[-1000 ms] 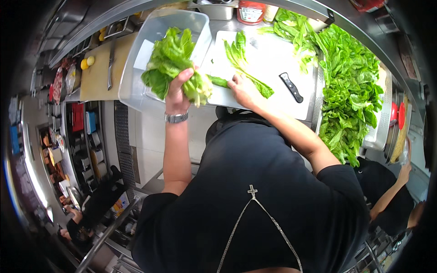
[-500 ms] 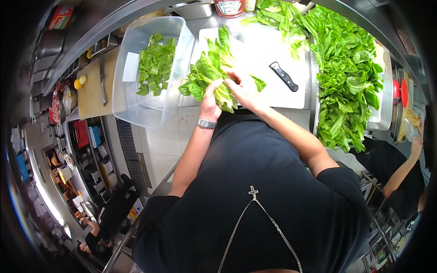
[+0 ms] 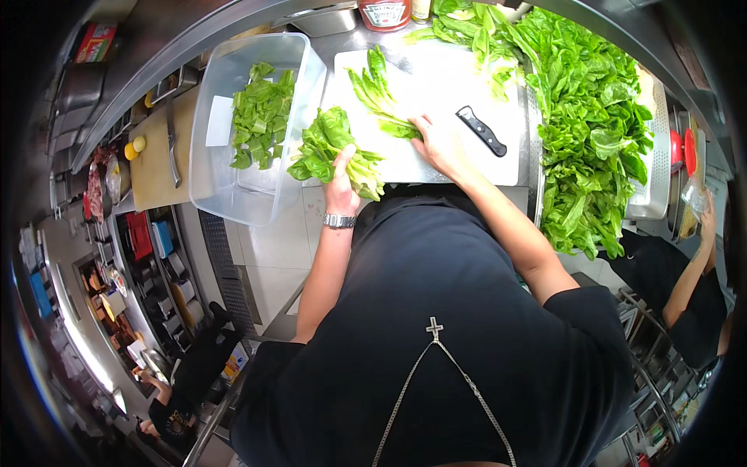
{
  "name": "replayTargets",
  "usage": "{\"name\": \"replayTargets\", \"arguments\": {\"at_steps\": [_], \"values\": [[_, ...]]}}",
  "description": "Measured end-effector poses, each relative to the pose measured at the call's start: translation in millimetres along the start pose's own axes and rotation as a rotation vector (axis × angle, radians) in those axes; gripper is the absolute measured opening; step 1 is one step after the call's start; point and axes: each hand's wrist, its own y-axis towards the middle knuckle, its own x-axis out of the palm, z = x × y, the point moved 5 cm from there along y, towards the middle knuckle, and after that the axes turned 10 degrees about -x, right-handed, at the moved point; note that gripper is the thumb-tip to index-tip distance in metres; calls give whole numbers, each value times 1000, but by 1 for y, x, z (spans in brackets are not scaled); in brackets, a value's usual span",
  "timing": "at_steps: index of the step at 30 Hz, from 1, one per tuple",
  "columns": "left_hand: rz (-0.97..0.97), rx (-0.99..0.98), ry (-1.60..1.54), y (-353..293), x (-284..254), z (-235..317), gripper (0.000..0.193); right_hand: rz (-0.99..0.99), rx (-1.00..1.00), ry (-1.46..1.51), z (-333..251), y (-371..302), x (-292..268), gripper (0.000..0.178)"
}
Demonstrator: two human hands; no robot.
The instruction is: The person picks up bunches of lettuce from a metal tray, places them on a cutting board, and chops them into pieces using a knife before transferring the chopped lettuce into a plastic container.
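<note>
My left hand (image 3: pixel 342 191) is closed round the pale stems of a bunch of green lettuce leaves (image 3: pixel 327 146), held up at the near left edge of the white cutting board (image 3: pixel 424 78). On the board, my right hand (image 3: pixel 441 145) has its thumb and fingertips on the near end of a loose lettuce leaf (image 3: pixel 398 127). More long leaves (image 3: pixel 373 87) lie just beyond it. To the right of that hand rests a knife with a black handle (image 3: pixel 481 131); its blade is hard to make out against the board.
At the left stands a clear plastic tub (image 3: pixel 204 167) with cut lettuce (image 3: pixel 263 117) in it. A large heap of lettuce (image 3: pixel 587 132) fills the right side. A red-capped sauce container (image 3: pixel 385 14) is at the back. Co-workers (image 3: pixel 673 288) stand at both sides.
My hands have come apart. The left has drawn left and slightly down with the lettuce bunch, while the right has let go of it and moved right to a leaf on the board.
</note>
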Motion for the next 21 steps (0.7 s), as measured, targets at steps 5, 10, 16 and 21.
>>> {"name": "replayTargets", "arguments": {"at_steps": [5, 10, 16, 21], "values": [[-12, -28, 25, -4, -6, -4, 33, -329, 77, 36, 26, 26, -3, 17], [-86, -104, -29, -4, 4, -7, 32, 3, -97, -57, -15, 109, -44, 16], [-78, -103, -63, 6, 6, -5, 29, 235, -123, -6, -11, 135, 2, 56], [-67, -32, -67, 11, 8, -7, 26, -228, 298, -389, -30, 94, 39, 77]]}}
